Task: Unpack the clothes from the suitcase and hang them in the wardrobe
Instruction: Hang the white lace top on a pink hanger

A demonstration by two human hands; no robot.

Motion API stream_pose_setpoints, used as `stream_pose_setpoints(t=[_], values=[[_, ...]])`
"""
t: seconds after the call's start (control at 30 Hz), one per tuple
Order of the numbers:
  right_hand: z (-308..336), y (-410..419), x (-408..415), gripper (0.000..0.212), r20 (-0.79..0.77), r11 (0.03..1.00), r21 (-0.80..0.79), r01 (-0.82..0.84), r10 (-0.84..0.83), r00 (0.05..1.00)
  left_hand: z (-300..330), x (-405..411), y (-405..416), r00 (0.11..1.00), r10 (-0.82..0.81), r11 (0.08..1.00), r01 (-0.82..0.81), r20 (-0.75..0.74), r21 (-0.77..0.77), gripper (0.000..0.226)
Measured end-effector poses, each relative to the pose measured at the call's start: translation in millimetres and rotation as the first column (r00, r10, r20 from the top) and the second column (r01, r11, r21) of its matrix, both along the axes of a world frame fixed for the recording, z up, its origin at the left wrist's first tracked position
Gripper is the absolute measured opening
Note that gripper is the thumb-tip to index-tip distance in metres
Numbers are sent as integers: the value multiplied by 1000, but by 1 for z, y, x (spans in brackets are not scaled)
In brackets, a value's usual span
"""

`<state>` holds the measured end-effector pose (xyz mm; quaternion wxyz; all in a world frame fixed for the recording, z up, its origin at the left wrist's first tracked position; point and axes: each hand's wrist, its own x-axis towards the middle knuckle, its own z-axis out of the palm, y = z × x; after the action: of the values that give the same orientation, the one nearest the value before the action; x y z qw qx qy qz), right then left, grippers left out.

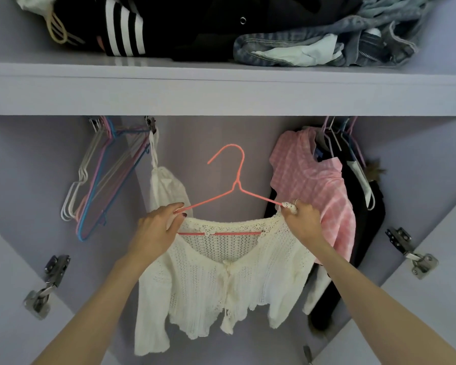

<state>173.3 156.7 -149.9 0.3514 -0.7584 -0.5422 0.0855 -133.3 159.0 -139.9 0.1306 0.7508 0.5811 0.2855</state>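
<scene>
Evidently both hands, left [153, 227] and right [302, 219], are pinching the cream cardigan [221, 280] onto the pink hanger [237, 185], each grip steadying 1 shoulder for hooking above.

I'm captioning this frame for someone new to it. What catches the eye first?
A cream crochet cardigan on a coral hanger, held mid-frame by the left hand and right hand at its shoulders. To its right hangs a pink checked shirt; above, a shelf carries jumbled clothes.
</scene>
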Motion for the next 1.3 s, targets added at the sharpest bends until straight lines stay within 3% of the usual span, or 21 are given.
stream_pose_setpoints(t=[0.2, 0.3, 0.37, 0.5, 0.63, 0.83, 0.93, 1.03, 1.13, 1.23, 1.3], values=[[5, -7, 28, 29, -178, 954, -268, 133, -185, 967, -2, 23, 4, 994, -109, 967, 103, 10, 233, 31], [11, -11, 40, 43, -546, 941, -332, 72, -254, 799, 15, 42, -1, 983, -149, 851, 184, -111, 491, 33], [16, -14, 44, 53, -659, 948, -316, 39, -249, 710, 33, 56, -6, 977, -151, 731, 213, -150, 648, 33], [24, -18, 55, 37, -659, 953, -289, 90, -267, 703, 64, 82, -9, 985, -58, 575, 167, -164, 801, 46], [40, -17, 70, 14, -678, 969, -234, 78, -220, 701, 90, 103, 1, 972, 118, 547, 109, -205, 830, 64], [71, -5, 76, 38, -610, 990, -78, 121, -144, 780, 102, 115, 19, 938, 268, 622, 6, -221, 783, 80], [85, 13, 75, 37, -579, 987, -52, 155, -156, 800, 100, 114, 22, 933, 283, 610, 5, -223, 792, 82], [91, 32, 73, 17, -577, 986, -59, 155, -160, 801, 100, 113, 24, 931, 290, 594, 7, -222, 804, 83], [90, 41, 71, 15, -561, 982, -86, 170, -188, 806, 99, 114, 27, 929, 304, 580, -5, -210, 815, 84], [81, 48, 74, 37, -521, 983, -77, 165, -181, 835, 98, 117, 30, 930, 318, 562, -28, -184, 827, 85], [79, 52, 80, 40, -510, 978, -88, 190, -208, 835, 98, 118, 31, 931, 326, 553, -45, -166, 832, 85]])
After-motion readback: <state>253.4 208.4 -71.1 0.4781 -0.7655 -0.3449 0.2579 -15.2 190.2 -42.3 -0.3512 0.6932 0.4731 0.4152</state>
